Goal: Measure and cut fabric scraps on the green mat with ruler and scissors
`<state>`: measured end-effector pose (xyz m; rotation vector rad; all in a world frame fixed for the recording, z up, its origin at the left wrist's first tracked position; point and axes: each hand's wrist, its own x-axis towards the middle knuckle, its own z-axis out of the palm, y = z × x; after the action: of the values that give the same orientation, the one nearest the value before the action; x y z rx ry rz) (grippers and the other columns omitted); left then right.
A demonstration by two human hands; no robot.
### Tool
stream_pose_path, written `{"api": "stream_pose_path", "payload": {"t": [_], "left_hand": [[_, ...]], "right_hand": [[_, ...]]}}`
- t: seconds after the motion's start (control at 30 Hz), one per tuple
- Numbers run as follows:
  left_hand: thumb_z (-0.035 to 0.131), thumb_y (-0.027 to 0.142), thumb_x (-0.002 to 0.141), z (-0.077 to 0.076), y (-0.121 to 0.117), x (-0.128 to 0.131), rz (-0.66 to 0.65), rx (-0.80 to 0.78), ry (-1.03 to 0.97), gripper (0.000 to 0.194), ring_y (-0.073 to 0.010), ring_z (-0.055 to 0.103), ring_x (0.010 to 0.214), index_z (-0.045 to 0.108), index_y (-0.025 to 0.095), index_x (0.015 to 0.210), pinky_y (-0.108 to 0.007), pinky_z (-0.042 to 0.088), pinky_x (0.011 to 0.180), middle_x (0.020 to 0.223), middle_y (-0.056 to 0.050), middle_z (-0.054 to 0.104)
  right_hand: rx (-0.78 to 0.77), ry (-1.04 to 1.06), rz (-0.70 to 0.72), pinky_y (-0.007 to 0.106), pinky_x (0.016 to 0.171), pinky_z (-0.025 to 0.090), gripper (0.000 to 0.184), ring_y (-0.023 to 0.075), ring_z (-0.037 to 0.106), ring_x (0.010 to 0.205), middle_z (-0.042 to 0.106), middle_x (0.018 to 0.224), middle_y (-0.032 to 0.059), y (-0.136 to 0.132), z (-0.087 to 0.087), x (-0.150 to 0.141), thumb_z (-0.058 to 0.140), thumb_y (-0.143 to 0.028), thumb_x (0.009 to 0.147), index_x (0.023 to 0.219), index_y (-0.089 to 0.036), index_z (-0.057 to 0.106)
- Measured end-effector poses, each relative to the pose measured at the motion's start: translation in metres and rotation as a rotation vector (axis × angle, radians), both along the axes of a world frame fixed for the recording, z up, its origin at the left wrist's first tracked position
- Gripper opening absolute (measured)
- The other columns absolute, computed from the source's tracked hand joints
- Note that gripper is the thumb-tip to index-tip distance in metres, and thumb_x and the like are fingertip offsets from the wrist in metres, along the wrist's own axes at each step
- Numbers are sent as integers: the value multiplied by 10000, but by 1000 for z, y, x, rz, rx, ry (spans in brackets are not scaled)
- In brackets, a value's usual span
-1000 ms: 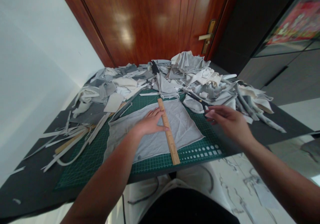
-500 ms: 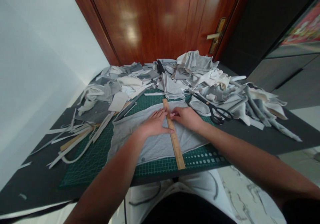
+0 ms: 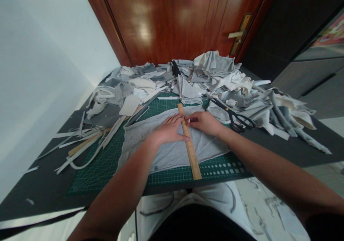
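A grey cloth piece (image 3: pixel 172 154) lies flat on a green cutting mat (image 3: pixel 107 164). A wooden ruler (image 3: pixel 191 150) runs across the cloth from its far edge to the mat's near edge. My left hand (image 3: pixel 168 130) rests on the cloth with fingers stretched out, fingertips and thumb pressing the ruler's left side. My right hand (image 3: pixel 205 122) is on the ruler's right side near its far end, fingers drawn together in a pinch at the ruler's edge. What the pinch holds is too small to make out.
Black scissors (image 3: pixel 234 117) lie just right of my right hand. A big heap of grey and white cloth scraps (image 3: pixel 215 80) covers the back of the black table (image 3: pixel 290 148). Cut strips and a wooden stick (image 3: pixel 83 146) lie at the left. A wooden door (image 3: pixel 174 19) stands behind.
My right hand came away from the scissors at the right and moved left to the ruler's far end. My left hand stayed pressed on the ruler.
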<state>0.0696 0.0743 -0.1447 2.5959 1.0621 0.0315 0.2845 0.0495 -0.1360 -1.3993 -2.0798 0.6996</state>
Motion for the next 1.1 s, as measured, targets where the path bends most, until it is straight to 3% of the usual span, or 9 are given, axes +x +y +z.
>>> {"api": "stream_pose_path", "payload": {"t": [0.3, 0.53, 0.9, 1.1], "left_hand": [[665, 772, 739, 0, 0, 2, 15, -16, 11, 1139, -319, 134, 1581, 268, 102, 1571, -415, 131, 1279, 1696, -209, 156], [634, 800, 728, 2, 2, 4, 19, -37, 40, 1171, -343, 100, 1583, 209, 130, 1590, -451, 126, 1274, 1704, -205, 112], [600, 798, 742, 3, 1, 4, 27, -50, 23, 1134, -357, 115, 1578, 213, 136, 1577, -475, 156, 1261, 1697, -215, 141], [607, 777, 763, 0, 2, 3, 15, -16, 13, 1082, -337, 150, 1575, 229, 150, 1559, -464, 174, 1253, 1687, -203, 199]], "right_hand": [[-51, 39, 124, 266, 798, 520, 181, 176, 720, 848, 775, 941, 11, -2, 0, 11, 707, -224, 849, 1024, -197, 744], [-14, 72, 82, 281, 817, 517, 145, 185, 718, 866, 766, 924, 16, 8, -4, 8, 676, -199, 851, 984, -186, 731], [-67, -11, 137, 260, 766, 499, 146, 167, 699, 805, 760, 902, 1, -43, 4, 9, 698, -215, 873, 1013, -209, 740], [-65, -5, 128, 254, 746, 496, 146, 164, 689, 785, 749, 879, 4, -45, 3, 8, 710, -211, 858, 1002, -196, 731]]}}
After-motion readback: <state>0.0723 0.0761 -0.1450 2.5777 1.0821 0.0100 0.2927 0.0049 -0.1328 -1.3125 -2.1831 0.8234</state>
